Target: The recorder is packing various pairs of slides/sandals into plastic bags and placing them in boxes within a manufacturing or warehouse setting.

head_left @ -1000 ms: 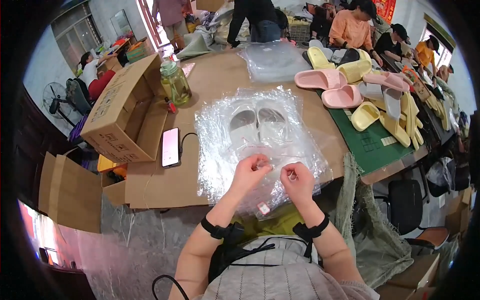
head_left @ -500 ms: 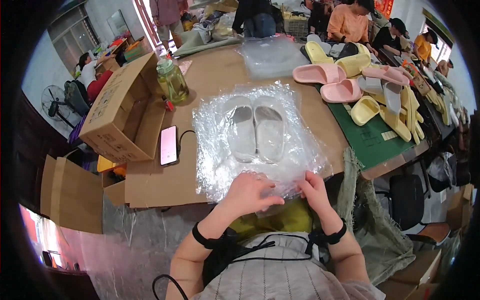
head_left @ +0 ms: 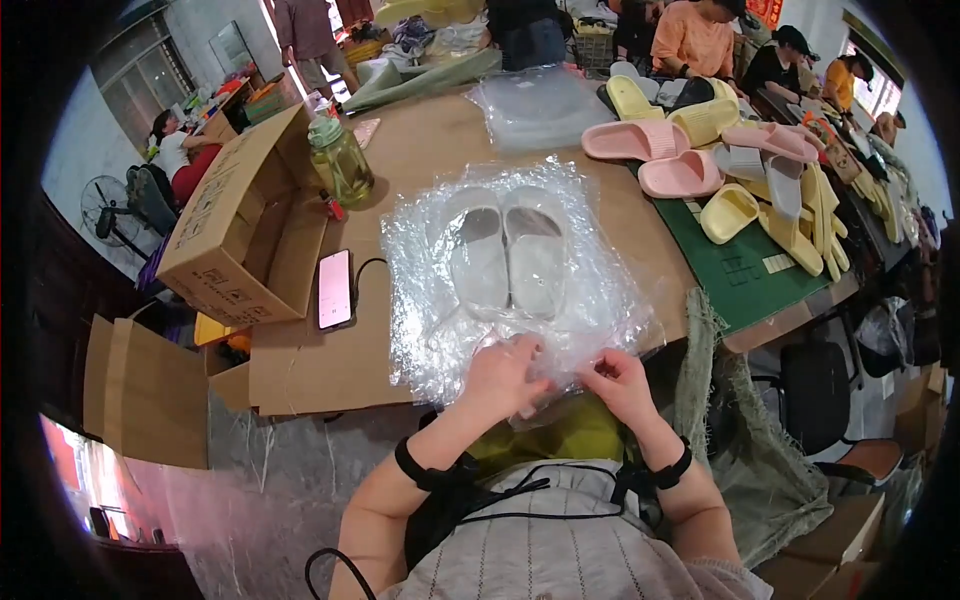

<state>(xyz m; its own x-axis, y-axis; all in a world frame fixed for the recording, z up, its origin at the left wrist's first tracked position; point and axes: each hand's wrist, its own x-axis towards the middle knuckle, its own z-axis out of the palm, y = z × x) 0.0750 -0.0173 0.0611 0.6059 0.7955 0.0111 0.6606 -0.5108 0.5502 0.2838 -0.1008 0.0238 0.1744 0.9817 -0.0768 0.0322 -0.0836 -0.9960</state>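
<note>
A pair of pale grey slide slippers lies side by side inside a clear plastic bag, on top of more crinkled clear bags. My left hand rests on the near part of the plastic, below the slippers. Its thumb stands apart from the bent fingers. Just to its right, my right hand pinches the near edge of the bag between thumb and fingers. Some fingertips are hard to make out against the shiny plastic.
Left on the cardboard-covered table are an open carton, a green-lidded bottle and a phone with a cable. Pink, yellow and grey slippers pile up at right. Flat clear bags lie at the back. Several people sit or stand beyond.
My right hand has shifted slightly left and down along the bag's near edge, closer to my left hand. My left hand's thumb and fingers have moved a little. The slippers stay in the bag.
</note>
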